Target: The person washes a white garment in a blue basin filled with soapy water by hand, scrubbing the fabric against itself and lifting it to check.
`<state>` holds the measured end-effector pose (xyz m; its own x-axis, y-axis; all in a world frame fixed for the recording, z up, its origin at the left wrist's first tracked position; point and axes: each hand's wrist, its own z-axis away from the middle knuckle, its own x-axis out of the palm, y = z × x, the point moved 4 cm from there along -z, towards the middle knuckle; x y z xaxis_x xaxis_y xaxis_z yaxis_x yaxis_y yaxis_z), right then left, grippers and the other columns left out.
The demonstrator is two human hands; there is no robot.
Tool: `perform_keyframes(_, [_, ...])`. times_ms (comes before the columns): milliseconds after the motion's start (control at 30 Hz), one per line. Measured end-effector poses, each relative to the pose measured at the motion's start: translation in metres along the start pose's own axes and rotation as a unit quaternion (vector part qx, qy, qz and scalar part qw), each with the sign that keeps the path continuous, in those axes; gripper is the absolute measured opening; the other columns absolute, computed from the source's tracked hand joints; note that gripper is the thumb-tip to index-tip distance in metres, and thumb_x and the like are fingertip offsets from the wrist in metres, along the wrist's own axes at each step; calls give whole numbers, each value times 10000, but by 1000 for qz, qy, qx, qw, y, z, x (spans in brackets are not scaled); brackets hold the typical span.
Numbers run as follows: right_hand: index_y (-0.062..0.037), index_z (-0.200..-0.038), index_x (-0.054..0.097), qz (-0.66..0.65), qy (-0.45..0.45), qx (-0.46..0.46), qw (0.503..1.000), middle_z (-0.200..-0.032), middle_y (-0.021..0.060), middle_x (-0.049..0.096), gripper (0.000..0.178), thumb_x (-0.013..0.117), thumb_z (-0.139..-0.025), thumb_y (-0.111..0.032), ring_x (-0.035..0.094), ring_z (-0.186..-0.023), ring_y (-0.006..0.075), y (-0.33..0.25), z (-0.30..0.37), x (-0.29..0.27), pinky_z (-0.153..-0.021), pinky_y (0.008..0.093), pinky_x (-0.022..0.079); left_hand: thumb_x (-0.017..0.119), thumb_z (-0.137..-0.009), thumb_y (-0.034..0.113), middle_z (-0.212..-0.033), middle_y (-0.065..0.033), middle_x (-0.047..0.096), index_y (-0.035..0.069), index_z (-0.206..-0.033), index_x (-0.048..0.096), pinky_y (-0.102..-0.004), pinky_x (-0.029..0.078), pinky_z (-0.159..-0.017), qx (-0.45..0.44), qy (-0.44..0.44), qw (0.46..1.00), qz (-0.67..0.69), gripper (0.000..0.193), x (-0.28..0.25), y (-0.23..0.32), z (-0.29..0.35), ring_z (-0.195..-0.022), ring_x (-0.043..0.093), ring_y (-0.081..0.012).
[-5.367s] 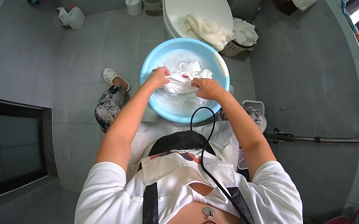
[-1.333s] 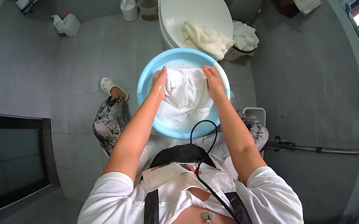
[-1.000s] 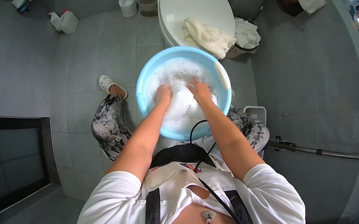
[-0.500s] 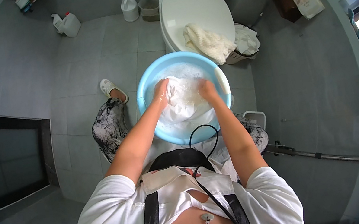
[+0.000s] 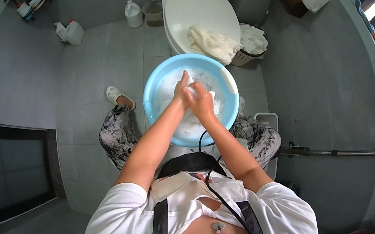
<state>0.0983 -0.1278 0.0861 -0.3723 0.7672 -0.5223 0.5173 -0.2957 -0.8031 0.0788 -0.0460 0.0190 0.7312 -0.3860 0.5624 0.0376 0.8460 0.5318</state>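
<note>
A light-blue basin (image 5: 149,88) stands in front of me, with sudsy water (image 5: 166,82) and a wet white cloth (image 5: 215,105) in it. Above the water, near the basin's middle, my two hands are pressed together on a bunched part of the cloth. My left hand (image 5: 182,90) grips it from the left, one finger reaching toward the far rim. Curled over it from the right is my right hand (image 5: 201,99), its knuckles up. Most of the held part is hidden between my palms, and the rest trails into the suds.
Beyond the basin is a white toilet (image 5: 200,12) with a cream knitted cloth (image 5: 215,44) on its lid. A filled waste bin (image 5: 243,57) stands beside it. By the back wall are a pump bottle (image 5: 133,13), a small bucket (image 5: 153,14) and white jugs (image 5: 71,33).
My hands were apart at either side of the cloth, low in the suds. They have risen and come together over the basin's middle, with part of the cloth bunched between them.
</note>
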Motion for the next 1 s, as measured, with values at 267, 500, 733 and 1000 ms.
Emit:
perform_keyframes(267, [-71, -901, 464, -77, 45, 23, 996, -702, 188, 553, 189, 518, -751, -173, 537, -618, 370, 7, -16, 2, -584, 412, 410, 394, -862, 351, -944, -142, 532, 9, -1009, 490, -327, 439, -717, 58, -60, 996, -29, 385, 18, 3, 15, -855, 538, -205])
perform_keyframes(500, [-78, -883, 462, -54, 78, 82, 992, -713, 217, 546, 164, 495, -747, -162, 534, -645, 391, 12, -32, -4, -598, 432, 406, 363, -874, 344, -1066, -118, 498, 7, -1047, 477, -325, 421, -767, 91, 17, 994, -65, 395, 16, -11, 26, -906, 519, -216])
perform_keyframes(733, [-105, -885, 504, -2, 35, 93, 995, -810, 235, 562, 124, 508, -772, -153, 540, -811, 383, 3, -6, 1, -694, 400, 420, 397, -862, 380, -983, -146, 516, -4, -1050, 473, -311, 430, -744, 33, 41, 998, -44, 435, 7, -16, 26, -869, 528, -208])
perform_keyframes(1000, [-65, -867, 580, -177, 32, 183, 967, -810, 71, 593, 130, 579, -760, -139, 548, -775, 177, 128, -29, -14, -707, 288, 417, 498, -831, 381, -848, -61, 536, 25, -917, 521, -288, 439, -677, 179, 92, 980, 3, 368, -60, 17, -18, -760, 521, -159])
